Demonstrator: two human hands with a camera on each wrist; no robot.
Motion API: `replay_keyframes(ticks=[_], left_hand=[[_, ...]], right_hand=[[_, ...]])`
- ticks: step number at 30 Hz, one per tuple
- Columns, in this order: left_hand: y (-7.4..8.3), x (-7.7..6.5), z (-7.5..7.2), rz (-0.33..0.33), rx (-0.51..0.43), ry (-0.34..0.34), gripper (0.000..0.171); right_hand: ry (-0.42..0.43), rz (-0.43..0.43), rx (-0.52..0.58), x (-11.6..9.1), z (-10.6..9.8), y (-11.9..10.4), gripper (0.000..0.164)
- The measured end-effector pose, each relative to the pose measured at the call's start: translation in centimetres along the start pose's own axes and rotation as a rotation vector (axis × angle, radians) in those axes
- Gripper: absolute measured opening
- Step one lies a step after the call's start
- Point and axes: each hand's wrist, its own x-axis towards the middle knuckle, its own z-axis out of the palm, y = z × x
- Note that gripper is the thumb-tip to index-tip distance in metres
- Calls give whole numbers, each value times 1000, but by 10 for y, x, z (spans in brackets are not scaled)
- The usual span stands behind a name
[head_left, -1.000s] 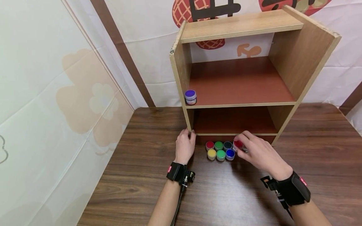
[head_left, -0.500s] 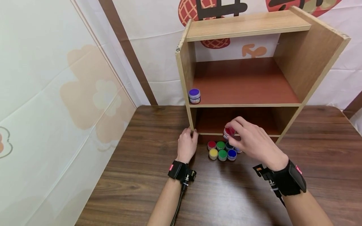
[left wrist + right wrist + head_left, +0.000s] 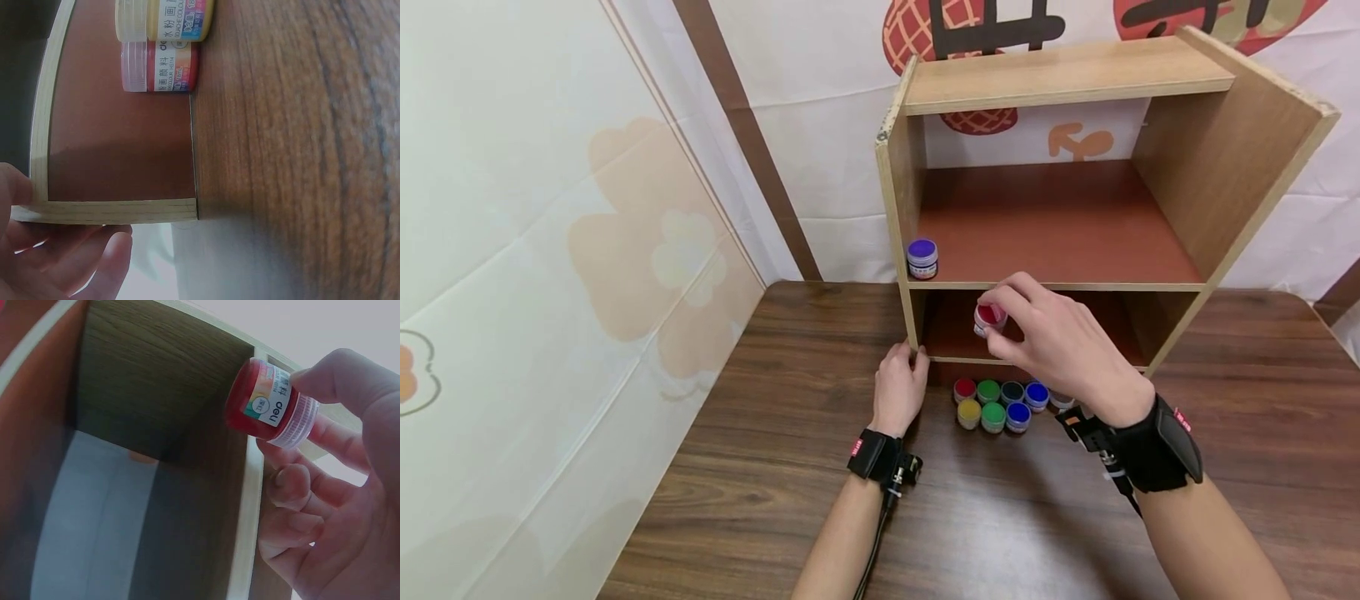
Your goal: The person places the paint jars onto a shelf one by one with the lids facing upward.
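The red jar (image 3: 265,403) is pinched in the right hand (image 3: 1052,337), above and right of the left hand (image 3: 898,390), which grips the shelf (image 3: 1060,221) by its side.

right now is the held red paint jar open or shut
Shut: the red deli paint jar has its ribbed translucent lid on.

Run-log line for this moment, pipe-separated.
right hand holds red jar in front of shelf unit | left hand grips shelf unit's left side | purple jar on upper shelf | other jars on table
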Motion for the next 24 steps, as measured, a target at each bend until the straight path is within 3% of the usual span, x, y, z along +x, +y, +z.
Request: replay_keyframes(ticks=[5, 24], left_hand=[[1, -2, 0, 4, 15, 9, 23], [0, -2, -1, 14, 33, 8, 25]], right_hand=[[41, -18, -3, 10, -6, 0, 33], [100, 36, 4, 33, -9, 7, 27]])
